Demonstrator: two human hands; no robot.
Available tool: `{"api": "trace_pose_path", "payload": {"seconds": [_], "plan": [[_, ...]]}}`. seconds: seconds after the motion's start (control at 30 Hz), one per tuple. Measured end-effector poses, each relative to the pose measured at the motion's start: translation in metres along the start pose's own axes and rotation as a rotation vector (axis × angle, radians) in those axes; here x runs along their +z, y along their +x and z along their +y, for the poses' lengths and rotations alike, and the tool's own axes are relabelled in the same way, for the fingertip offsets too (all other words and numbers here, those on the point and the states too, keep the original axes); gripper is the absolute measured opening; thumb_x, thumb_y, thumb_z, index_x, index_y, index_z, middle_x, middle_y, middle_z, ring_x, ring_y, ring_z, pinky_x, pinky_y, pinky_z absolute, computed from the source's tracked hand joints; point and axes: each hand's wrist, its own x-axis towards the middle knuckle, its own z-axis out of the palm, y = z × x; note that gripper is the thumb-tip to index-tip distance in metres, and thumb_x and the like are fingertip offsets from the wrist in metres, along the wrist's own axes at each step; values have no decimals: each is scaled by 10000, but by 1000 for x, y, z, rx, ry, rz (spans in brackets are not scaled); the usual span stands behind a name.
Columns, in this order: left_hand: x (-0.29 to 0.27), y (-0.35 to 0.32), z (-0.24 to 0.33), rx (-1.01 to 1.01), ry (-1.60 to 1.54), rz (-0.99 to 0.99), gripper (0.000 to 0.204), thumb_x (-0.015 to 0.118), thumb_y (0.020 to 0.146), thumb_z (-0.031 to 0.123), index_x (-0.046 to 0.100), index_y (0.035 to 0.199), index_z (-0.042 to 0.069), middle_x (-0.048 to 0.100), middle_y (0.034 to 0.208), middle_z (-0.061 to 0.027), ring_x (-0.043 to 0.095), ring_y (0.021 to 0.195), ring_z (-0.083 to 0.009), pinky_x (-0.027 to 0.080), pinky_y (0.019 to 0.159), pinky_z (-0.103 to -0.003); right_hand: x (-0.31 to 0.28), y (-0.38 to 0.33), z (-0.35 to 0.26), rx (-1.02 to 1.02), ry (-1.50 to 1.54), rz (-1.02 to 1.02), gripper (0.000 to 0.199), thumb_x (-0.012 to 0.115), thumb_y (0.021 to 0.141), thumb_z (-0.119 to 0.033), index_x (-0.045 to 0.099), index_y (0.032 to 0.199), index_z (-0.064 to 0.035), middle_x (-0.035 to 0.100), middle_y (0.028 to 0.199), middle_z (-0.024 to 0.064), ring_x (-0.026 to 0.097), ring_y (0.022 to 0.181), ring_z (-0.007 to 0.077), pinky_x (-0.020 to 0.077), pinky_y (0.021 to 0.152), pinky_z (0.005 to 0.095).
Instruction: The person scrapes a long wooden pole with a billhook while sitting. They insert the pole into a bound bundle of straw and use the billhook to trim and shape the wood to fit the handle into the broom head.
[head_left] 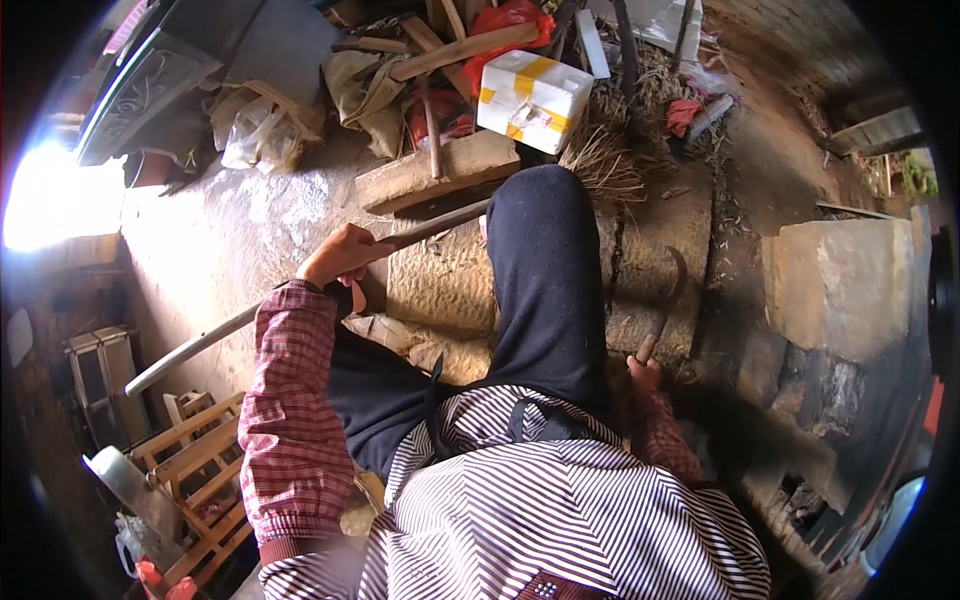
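On the left, gripping a long stick (440,225) by the bent knee (545,200) with left fingers (368,250) — on the right, gripping a sickle (649,345) with right fingers (650,371) — seemingly just holding, maybe needing to bring both closer.

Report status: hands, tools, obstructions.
Left hand gripping long pole. Right hand holding sickle, apart from pole. Pole reaches raised knee in view; contact unclear.

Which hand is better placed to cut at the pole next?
Probably the right hand: it holds the sickle by its handle, while the left hand is wrapped around the pole.
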Motion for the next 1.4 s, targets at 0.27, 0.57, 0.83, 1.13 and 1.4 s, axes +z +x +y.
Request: {"api": "trace_pose_path", "payload": {"seconds": [0.27, 0.57, 0.83, 1.13, 1.4], "plan": [[-5, -33, -15, 23, 493, 488, 554, 687, 741, 598, 716, 792, 47, 669, 753, -190, 661, 737, -357, 514, 691, -437, 9, -35, -16, 109, 147, -158, 290, 632, 883, -262, 614, 960, 16, 616, 772, 80, 605, 674, 207, 488, 616, 352], [10, -43, -42, 94, 469, 565, 579, 685, 710, 647, 709, 751, 70, 645, 698, -169, 646, 711, -345, 507, 665, -432, -4, -38, -128, 5, 408, -333, 277, 558, 931, -258, 632, 996, 1, 645, 856, 87, 605, 767, 199, 485, 682, 351], [9, -42, -21, 155, 504, 566, 622, 669, 718, 672, 706, 749, 53, 653, 721, -187, 650, 740, -368, 511, 689, -454, -38, -23, -339, -501, 724, -460, 292, 492, 975, -254, 648, 1027, -13, 670, 931, 93, 605, 850, 192, 481, 740, 351], [23, -46, -26, 165, 489, 490, 586, 619, 801, 615, 710, 763, 37, 657, 728, -195, 657, 736, -364, 498, 664, -451, -94, -22, -451, -607, 812, -539, 310, 474, 991, -262, 652, 1049, -15, 682, 960, 99, 613, 881, 191, 485, 763, 344], [35, -37, -34, 230, 420, 497, 607, 643, 797, 606, 683, 718, 5, 646, 712, -217, 653, 724, -381, 494, 659, -462, -114, -32, -441, -563, 821, -485, 320, 483, 990, -274, 651, 1063, -12, 685, 962, 103, 623, 881, 192, 492, 763, 335]]}}
